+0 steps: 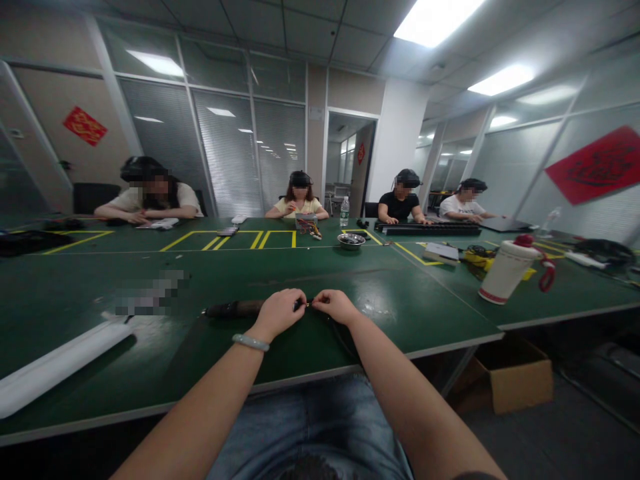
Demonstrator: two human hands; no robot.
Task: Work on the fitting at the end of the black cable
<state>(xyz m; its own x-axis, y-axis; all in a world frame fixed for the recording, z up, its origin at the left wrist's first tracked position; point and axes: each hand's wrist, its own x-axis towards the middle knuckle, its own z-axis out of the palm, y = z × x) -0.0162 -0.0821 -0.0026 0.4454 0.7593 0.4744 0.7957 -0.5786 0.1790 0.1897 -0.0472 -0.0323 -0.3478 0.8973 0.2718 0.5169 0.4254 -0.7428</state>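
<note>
A dark, slim electric screwdriver (pixel 235 309) lies along the green table, its narrow metal tip pointing left. My left hand (pixel 283 310), with a pale bangle on the wrist, is closed around its right end. Just beside it, my right hand (pixel 336 305) pinches the end of a black cable (pixel 345 341) between thumb and fingertips. The two hands nearly meet, and a small shiny bit shows between their fingertips. Whether the cable end touches the screwdriver cannot be made out. From my right hand the cable curves down toward the table's front edge.
A long white object (pixel 65 363) lies at the left. A metal bowl (pixel 351 241) with dark items sits ahead, near a water bottle (pixel 345 212). On the right stands a white tumbler (pixel 507 272) with a red lid. Several people sit across the green table (pixel 400 300).
</note>
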